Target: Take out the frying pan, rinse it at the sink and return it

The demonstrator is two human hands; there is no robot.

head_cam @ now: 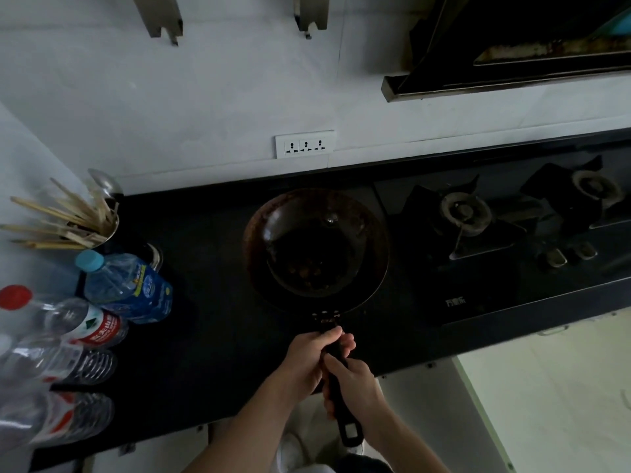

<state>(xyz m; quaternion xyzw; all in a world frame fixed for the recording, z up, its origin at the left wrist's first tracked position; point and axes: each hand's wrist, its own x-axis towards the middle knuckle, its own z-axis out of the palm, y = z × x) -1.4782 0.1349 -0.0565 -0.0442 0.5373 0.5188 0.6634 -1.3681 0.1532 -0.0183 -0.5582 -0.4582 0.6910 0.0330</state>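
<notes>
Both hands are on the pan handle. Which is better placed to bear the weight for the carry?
Left, probably: the left hand grips the handle just behind the frying pan, nearest the load; the right hand grips farther back.

Home kitchen: gas hob point(505, 227), range hood point(512, 56).

My left hand point(309, 358) and right hand point(356, 384) are hiding most of the handle point(342, 423). The picture's edge is cutting off the clear bottles point(61, 363) and range hood point(512, 46). Dark bits in the frying pan point(317, 247) are showing too dimly to identify.
</notes>
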